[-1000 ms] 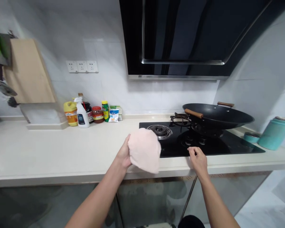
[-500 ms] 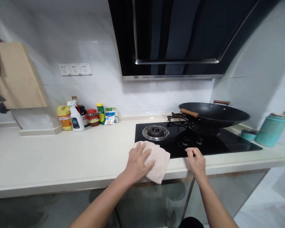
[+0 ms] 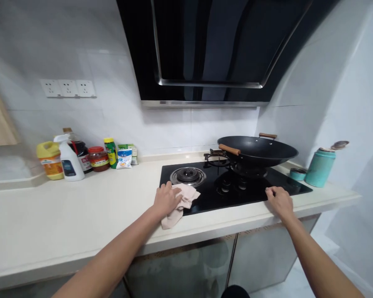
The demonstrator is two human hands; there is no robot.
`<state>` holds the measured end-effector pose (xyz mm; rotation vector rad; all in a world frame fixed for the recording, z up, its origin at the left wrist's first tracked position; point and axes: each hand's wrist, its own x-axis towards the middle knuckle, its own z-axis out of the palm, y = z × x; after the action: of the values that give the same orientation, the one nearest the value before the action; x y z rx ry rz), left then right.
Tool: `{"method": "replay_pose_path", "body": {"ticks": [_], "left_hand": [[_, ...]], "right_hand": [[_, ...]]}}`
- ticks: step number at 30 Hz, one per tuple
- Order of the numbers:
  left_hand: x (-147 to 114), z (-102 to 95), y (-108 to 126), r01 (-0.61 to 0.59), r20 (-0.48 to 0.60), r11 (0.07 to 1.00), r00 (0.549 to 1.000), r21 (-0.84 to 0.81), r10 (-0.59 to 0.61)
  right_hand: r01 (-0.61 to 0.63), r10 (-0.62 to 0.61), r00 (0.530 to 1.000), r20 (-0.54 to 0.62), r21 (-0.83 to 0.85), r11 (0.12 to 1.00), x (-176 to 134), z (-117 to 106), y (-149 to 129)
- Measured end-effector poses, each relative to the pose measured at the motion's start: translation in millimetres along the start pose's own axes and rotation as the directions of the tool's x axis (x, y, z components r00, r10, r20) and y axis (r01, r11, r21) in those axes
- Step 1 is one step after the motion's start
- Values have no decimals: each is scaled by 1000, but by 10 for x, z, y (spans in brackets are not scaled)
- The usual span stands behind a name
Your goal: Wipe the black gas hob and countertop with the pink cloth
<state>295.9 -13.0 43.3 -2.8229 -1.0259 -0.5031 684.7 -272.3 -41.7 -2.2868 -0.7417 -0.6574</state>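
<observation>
Cloth [image 3: 188, 194] partly hidden under left hand [image 3: 167, 199]; range hood [image 3: 211, 49] cut off above

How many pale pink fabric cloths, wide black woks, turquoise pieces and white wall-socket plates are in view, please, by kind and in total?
Pale pink fabric cloth: 1
Wide black wok: 1
Tall turquoise jar and low round turquoise dish: 2
White rectangular wall-socket plates: 3
Total: 7

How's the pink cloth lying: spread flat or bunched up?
Bunched up: the pink cloth shows creases and folds beside the left hand, with a loose end on the counter.
</observation>
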Motion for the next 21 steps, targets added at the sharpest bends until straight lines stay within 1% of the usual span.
{"method": "replay_pose_path", "body": {"ticks": [2,6,10,12,14,17,19,21], "left_hand": [[133,55,97,-3,-6,1000,1000,-15,3],[495,129,429,-13,-38,998,999,-62,11],[1013,174,823,-8,-74,995,997,-103,1],[1307,229,999,2,-65,994,998,-113,-9],[1599,325,1160,5,-19,993,1000,-117,-7],[1982,518,1366,-33,131,993,990,-114,48],[2167,633,1465,-73,247,991,964,-114,99],[2272,704,1520,-109,331,987,933,-117,142]], "right_hand": [[25,-24,999,37,-12,1000,-7,41,-8],[141,-140,990,19,-61,988,-97,51,-116],[163,-162,987,21,-80,983,-120,24,-137],[158,-157,987,16,-70,985,-99,23,-120],[148,-147,989,15,-47,988,-73,29,-100],[135,-134,991,23,-18,991,-45,36,-80],[128,-128,991,28,-2,992,-37,32,-77],[121,-122,992,33,20,992,-37,19,-80]]}}
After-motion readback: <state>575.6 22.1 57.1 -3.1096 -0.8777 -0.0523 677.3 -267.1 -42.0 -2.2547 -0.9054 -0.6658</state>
